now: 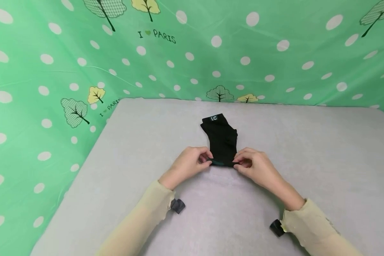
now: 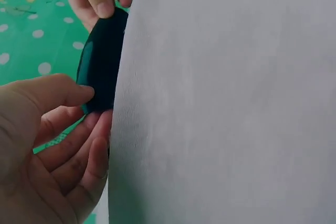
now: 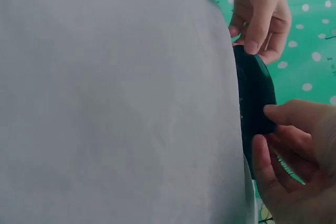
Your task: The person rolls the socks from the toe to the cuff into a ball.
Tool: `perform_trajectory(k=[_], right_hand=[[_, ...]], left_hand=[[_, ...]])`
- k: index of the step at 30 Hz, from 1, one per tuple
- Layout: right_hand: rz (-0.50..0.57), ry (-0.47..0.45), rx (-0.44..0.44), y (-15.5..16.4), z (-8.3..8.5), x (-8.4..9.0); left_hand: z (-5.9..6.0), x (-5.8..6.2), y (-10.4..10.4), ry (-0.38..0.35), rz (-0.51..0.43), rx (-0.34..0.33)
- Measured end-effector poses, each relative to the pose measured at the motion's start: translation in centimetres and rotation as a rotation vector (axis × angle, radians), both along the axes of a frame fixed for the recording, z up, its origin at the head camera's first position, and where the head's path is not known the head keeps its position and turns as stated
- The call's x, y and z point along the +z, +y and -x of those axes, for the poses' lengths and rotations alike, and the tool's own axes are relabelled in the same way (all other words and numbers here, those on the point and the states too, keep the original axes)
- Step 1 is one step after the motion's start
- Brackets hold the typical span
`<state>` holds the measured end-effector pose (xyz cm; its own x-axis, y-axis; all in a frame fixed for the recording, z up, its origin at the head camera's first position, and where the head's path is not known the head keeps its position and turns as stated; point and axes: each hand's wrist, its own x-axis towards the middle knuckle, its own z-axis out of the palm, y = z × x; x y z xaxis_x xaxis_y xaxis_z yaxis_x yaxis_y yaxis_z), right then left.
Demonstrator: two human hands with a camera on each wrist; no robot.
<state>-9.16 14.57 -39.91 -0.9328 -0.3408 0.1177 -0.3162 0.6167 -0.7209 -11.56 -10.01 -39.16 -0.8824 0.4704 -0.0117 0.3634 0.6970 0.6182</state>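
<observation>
Black sock (image 1: pixel 223 142) fabric lies on the grey tabletop (image 1: pixel 323 153), beyond its middle towards the far edge and nearer the far left corner than the far right one; we cannot tell whether it is one sock or two layered. Largest of all, a green sheet (image 1: pixel 192 21) with white dots, printed trees and "I PARIS" lettering rises behind the far edge and along the left edge. Only the head view gives us the far corners and both pale sleeves: the left sleeve (image 1: pixel 137 220) and the right sleeve (image 1: pixel 316 227) come in across the near part of the tabletop.

The left hand (image 1: pixel 190 160) pinches the left corner of the sock's near end, and the right hand (image 1: pixel 256 165) pinches the right corner, so this end is stretched between them. From the left wrist we see that hand's thumb lying on the fabric, with fingers beneath; the right wrist view shows the other thumb placed likewise.

A small dark block sits beside each cuff, left (image 1: pixel 178 206) and right (image 1: pixel 277 227). Smallest is the pale lettering (image 1: pixel 213 118) on the sock's far end, which neither wrist view shows us.
</observation>
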Motion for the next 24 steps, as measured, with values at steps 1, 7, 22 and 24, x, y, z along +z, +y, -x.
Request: perform_trajectory(k=[1,7,22,24], right_hand=[[0.024,-0.002,-0.017,0.0,-0.1,-0.1],[0.100,-0.045,-0.092,0.1,-0.5,0.0],[-0.008,-0.027,-0.150,-0.1,1.1,-0.3],[-0.040,-0.008,-0.152,-0.2,1.2,-0.3]], left_hand=[[0.0,-0.1,0.0,-0.017,-0.033,0.014],[-0.3,-0.1,-0.1,-0.130,-0.187,0.113],[0.4,0.2,1.0,-0.113,0.030,0.286],[0.4,0.4,1.2,-0.104,0.060,0.280]])
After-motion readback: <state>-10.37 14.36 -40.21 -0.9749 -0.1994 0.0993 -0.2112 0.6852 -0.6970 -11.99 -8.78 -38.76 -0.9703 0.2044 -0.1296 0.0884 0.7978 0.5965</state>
